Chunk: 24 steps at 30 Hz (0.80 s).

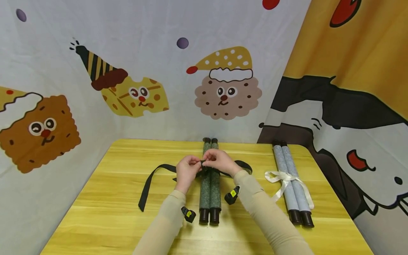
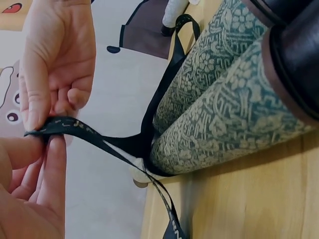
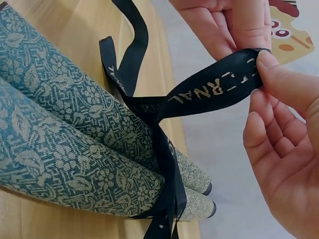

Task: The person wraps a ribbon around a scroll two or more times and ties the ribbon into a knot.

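Observation:
Two green patterned scrolls [image 1: 210, 194] with dark end knobs lie side by side on the table, pointing away from me. A black ribbon [image 3: 214, 92] with pale printed letters goes round them beyond their middle. My left hand [image 1: 188, 171] pinches a raised part of this ribbon between thumb and fingers. Close against it, my right hand [image 1: 221, 161] pinches the same raised part, thumb on top in the right wrist view. The ribbon rises as a loop from the crossing on the scrolls. One long tail trails left on the table; another black loop shows at the right.
To the right lie two pale blue-grey scrolls [image 1: 288, 177] tied with a white ribbon bow [image 1: 285, 177]. The wooden table [image 1: 111, 212] meets a cartoon-printed cloth [image 1: 153, 127] at its far edge, and more printed cloth hangs at the right.

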Each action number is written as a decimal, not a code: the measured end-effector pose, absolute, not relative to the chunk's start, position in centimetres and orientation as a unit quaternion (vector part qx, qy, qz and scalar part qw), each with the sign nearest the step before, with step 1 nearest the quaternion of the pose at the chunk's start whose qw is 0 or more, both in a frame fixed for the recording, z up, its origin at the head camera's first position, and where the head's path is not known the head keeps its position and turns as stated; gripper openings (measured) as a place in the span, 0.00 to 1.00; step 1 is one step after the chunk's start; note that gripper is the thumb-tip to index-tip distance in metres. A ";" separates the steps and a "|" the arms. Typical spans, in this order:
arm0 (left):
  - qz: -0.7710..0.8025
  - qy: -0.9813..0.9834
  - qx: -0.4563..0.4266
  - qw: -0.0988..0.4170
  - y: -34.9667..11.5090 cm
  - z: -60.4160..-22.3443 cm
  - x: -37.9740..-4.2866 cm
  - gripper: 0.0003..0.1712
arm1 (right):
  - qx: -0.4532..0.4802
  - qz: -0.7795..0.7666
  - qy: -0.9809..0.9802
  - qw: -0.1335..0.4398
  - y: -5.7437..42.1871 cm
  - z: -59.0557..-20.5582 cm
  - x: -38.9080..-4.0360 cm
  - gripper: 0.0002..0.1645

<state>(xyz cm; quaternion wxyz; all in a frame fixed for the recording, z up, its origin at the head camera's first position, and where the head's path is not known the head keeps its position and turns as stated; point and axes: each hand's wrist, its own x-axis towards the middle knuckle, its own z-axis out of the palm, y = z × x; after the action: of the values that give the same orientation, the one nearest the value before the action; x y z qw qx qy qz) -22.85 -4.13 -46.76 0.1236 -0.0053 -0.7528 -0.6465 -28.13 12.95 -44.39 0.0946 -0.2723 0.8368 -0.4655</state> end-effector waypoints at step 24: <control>-0.120 -0.988 -0.100 0.001 -9.0 -49.9 -24.4 0.12 | -0.228 -0.497 0.834 0.077 13.7 -45.1 -28.0 0.06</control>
<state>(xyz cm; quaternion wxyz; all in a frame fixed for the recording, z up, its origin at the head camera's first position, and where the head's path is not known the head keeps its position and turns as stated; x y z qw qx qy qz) -24.44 -8.99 -49.90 0.0013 -0.1000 -0.9877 -0.1204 -28.03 13.71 -45.11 0.0767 -0.2282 0.8337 -0.4970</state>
